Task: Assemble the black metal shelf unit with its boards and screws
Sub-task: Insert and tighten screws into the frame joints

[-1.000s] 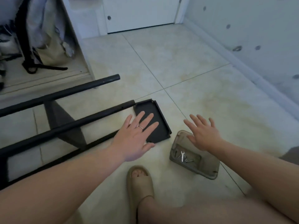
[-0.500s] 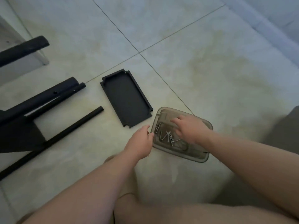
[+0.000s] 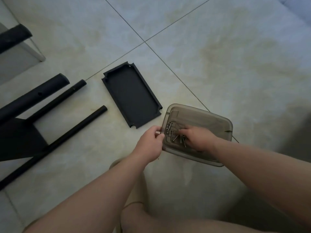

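A translucent brown plastic box [image 3: 210, 118] lies on the tiled floor holding several metal screws [image 3: 173, 135]. My left hand [image 3: 149, 145] pinches the box's left rim. My right hand [image 3: 198, 138] reaches inside the box, fingers curled down among the screws; whether it holds one is hidden. A small black metal shelf board [image 3: 131, 95] lies flat just left of the box. Black metal tubes of the frame [image 3: 55, 101] lie on the floor at the left, ends pointing toward the board.
A black triangular panel [image 3: 18, 140] sits between the tubes at the far left. A white furniture corner [image 3: 36, 51] stands at the upper left. My knee and a sandalled foot [image 3: 116, 163] are at the bottom.
My left hand closed onto the box's rim. My right hand pushed deeper among the screws. The view came closer to the box.
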Tool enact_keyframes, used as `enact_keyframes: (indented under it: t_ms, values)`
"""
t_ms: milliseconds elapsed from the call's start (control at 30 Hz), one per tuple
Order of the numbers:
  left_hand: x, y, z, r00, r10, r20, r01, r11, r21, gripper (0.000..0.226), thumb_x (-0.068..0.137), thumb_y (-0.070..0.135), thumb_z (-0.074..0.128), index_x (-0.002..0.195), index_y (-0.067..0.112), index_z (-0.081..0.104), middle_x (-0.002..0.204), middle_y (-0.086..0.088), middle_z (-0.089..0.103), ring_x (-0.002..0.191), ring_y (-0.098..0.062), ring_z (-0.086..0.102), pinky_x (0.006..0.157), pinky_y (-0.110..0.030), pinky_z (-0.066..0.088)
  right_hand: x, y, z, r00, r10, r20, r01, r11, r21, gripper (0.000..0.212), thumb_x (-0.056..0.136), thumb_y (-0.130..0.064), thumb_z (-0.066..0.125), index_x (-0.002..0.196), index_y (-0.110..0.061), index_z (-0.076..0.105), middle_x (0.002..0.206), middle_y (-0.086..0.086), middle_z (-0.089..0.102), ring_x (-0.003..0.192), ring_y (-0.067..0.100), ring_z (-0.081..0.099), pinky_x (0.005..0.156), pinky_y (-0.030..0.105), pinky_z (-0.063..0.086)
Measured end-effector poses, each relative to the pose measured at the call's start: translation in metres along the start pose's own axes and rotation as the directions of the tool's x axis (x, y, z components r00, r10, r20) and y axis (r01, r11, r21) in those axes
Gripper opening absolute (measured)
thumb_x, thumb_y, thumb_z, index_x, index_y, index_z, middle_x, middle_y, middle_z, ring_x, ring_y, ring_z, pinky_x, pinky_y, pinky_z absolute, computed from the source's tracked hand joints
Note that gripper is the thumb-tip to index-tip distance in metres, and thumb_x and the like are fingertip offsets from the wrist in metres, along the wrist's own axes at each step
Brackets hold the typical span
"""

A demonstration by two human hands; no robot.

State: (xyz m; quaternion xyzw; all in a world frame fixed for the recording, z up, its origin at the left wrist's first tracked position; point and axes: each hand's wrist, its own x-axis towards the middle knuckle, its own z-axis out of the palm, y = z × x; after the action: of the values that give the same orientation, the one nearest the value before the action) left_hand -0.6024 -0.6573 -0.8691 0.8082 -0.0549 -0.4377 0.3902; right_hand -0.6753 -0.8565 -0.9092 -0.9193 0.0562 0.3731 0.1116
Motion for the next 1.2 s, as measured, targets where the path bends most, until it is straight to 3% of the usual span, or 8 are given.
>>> enact_keyframes:
  t_ms: [200, 433, 667, 733, 833, 933, 1067, 1200]
  values:
    - [-0.004, -0.002, 0.000, 1.000, -0.020, 0.018, 0.020, 1.000, -0.006, 0.019, 0.103, 0.023, 0.049, 0.092, 0.037, 0.054, 0.087, 0.009, 0.066, 0.061, -0.002, 0.067, 0.051, -0.017, 0.045, 0.014, -0.013, 0.007, 0.995, -0.082, -0.057, 0.077, 0.993, -0.084, 0.038, 0.102, -0.028, 0.048, 0.140, -0.025, 0.051, 0.138, 0.006, 0.050, 0.112, 0.032, 0.061, 0.074, 0.039, 0.053]
    - [-0.006, -0.001, -0.002, 0.999, -0.044, 0.027, 0.044, 0.999, -0.004, 0.008, 0.103, 0.024, 0.050, 0.101, 0.030, 0.056, 0.094, 0.005, 0.066, 0.082, -0.018, 0.069, 0.068, -0.030, 0.052, 0.023, -0.027, 0.007, 0.994, -0.102, -0.044, 0.089, 0.970, -0.228, 0.029, 0.105, -0.022, 0.047, 0.132, -0.021, 0.055, 0.132, 0.006, 0.052, 0.109, 0.032, 0.063, 0.065, 0.037, 0.044]
    - [-0.022, 0.004, 0.000, 0.991, -0.136, -0.018, 0.136, 0.991, -0.003, 0.030, 0.102, 0.033, 0.053, 0.130, 0.023, 0.051, 0.122, -0.001, 0.061, 0.103, -0.026, 0.066, 0.097, -0.046, 0.052, -0.004, -0.023, -0.022, 0.995, 0.046, -0.092, -0.024, 0.974, 0.223, 0.015, 0.098, -0.019, 0.055, 0.112, -0.017, 0.059, 0.114, 0.011, 0.066, 0.101, 0.035, 0.064, 0.082, 0.040, 0.053]
    - [-0.035, 0.005, -0.006, 0.986, -0.169, -0.009, 0.169, 0.985, 0.039, 0.041, 0.101, 0.038, 0.053, 0.139, 0.023, 0.045, 0.133, -0.003, 0.056, 0.113, -0.026, 0.063, 0.101, -0.046, 0.050, -0.018, -0.021, -0.038, 0.990, 0.091, -0.103, -0.053, 0.943, 0.328, 0.005, 0.099, -0.016, 0.054, 0.103, -0.020, 0.055, 0.100, 0.006, 0.068, 0.090, 0.030, 0.066, 0.077, 0.039, 0.054]
    - [-0.056, 0.011, -0.027, 0.983, -0.185, -0.001, 0.185, 0.979, 0.083, 0.042, 0.099, 0.038, 0.055, 0.137, 0.021, 0.048, 0.136, -0.004, 0.054, 0.115, -0.026, 0.062, 0.101, -0.044, 0.050, -0.043, -0.030, -0.069, 0.978, 0.127, -0.163, -0.039, 0.887, 0.459, 0.022, 0.099, -0.010, 0.048, 0.109, -0.030, 0.048, 0.088, 0.002, 0.070, 0.076, 0.025, 0.068, 0.070, 0.038, 0.057]
    - [-0.084, 0.022, -0.061, 0.988, -0.148, -0.038, 0.151, 0.985, 0.084, 0.036, 0.097, 0.036, 0.056, 0.130, 0.022, 0.054, 0.128, -0.001, 0.057, 0.109, -0.024, 0.064, 0.098, -0.042, 0.052, -0.068, -0.054, -0.098, 0.965, 0.128, -0.227, 0.001, 0.870, 0.494, 0.037, 0.096, -0.007, 0.045, 0.114, -0.038, 0.052, 0.080, 0.001, 0.069, 0.074, 0.025, 0.068, 0.063, 0.033, 0.054]
    - [-0.129, 0.032, -0.117, 0.981, -0.031, -0.192, 0.052, 0.994, 0.101, 0.026, 0.097, 0.032, 0.057, 0.120, 0.021, 0.060, 0.121, -0.002, 0.062, 0.104, -0.025, 0.066, 0.094, -0.037, 0.052, -0.101, -0.101, -0.141, 0.936, 0.081, -0.343, 0.115, 0.849, 0.515, 0.022, 0.095, -0.009, 0.049, 0.104, -0.027, 0.058, 0.072, -0.003, 0.072, 0.076, 0.019, 0.069, 0.068, 0.033, 0.054]
    - [-0.193, 0.026, -0.175, 0.945, 0.024, -0.327, 0.017, 0.992, 0.121, 0.021, 0.098, 0.032, 0.058, 0.115, 0.022, 0.061, 0.116, -0.001, 0.064, 0.103, -0.025, 0.066, 0.092, -0.036, 0.053, -0.139, -0.165, -0.188, 0.878, -0.019, -0.478, 0.292, 0.814, 0.503, 0.010, 0.098, -0.014, 0.055, 0.093, -0.023, 0.054, 0.079, -0.003, 0.076, 0.069, 0.014, 0.071, 0.058, 0.030, 0.052]
